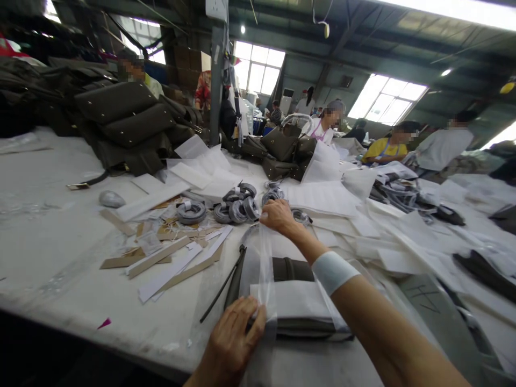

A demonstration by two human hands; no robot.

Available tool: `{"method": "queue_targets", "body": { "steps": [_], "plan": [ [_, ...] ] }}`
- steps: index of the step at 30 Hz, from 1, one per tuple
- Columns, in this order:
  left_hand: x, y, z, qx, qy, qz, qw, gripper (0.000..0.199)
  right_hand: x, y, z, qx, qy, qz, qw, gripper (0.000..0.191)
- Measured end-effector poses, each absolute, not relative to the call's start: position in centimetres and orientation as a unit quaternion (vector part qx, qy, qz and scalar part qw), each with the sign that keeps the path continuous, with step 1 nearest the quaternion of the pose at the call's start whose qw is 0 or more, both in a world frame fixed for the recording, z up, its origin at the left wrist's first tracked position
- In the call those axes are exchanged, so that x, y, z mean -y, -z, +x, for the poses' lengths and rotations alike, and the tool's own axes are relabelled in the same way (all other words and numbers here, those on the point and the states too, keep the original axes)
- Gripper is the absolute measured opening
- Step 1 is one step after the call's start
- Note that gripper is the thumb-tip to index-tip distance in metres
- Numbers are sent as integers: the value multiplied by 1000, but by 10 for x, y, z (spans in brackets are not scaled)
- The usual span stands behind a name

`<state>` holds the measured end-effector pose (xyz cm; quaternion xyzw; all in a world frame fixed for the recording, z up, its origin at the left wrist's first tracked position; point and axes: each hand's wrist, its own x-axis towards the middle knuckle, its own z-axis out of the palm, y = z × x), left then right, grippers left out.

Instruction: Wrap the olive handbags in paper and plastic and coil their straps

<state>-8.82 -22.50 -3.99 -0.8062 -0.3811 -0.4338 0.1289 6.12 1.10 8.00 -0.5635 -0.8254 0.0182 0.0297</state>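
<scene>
On the table before me lies a dark olive handbag (293, 270) with white paper (290, 301) over part of it. A clear plastic bag (266, 263) covers it, at least in part. At the far end, my right hand (280, 216) is closed in a pinch on the plastic's edge. My left hand (236, 333) is nearer to me, its fingers curled on the plastic at the handbag's left side. A thin dark strap (221, 293) sticks out to the left of the handbag. Coiled grey straps (237, 210) lie just beyond my right hand.
Cardboard and paper strips (161, 263) litter the table (72, 226) at left. Dark bags (124, 118) are piled at the back left, more (282, 150) behind the coils. White sheets (322, 199) spread to the right. A post (217, 75) rises behind; several people work beyond.
</scene>
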Motion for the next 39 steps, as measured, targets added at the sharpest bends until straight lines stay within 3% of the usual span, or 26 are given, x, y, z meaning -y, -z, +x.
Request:
{"method": "queue_targets", "body": {
  "steps": [2,6,7,9,11,15,18,21,24,30,32,37,39],
  "plan": [
    [224,43,-87,377,448,-799,137,37,-4,-65,51,844,10,-535,39,25],
    [224,45,-86,383,449,-796,132,38,13,-66,64,832,74,-540,105,60],
    [224,44,-86,383,447,-798,129,38,19,-72,71,818,81,-553,135,58],
    [225,43,-86,383,446,-799,125,36,35,-85,83,797,44,-577,171,35],
    [225,40,-86,382,449,-798,128,36,56,-92,91,799,-52,-583,136,21],
    [224,34,-88,382,446,-796,144,39,102,-72,89,830,-179,-528,20,30],
    [224,33,-90,387,425,-805,145,42,117,-45,80,850,-173,-496,23,49],
    [223,41,-92,385,414,-809,159,42,114,-33,74,862,-160,-480,31,50],
    [217,53,-93,375,436,-796,190,42,104,-35,70,871,-137,-472,13,55],
    [203,57,-95,356,461,-781,226,61,88,-47,61,856,-145,-496,-21,66],
    [202,49,-97,356,455,-789,209,64,94,-64,64,852,-126,-508,17,62],
    [202,19,-102,389,434,-803,123,66,169,-120,103,795,-119,-489,339,34],
    [200,6,-103,399,437,-801,87,65,210,-117,125,754,-183,-512,368,41]
  ]
}}
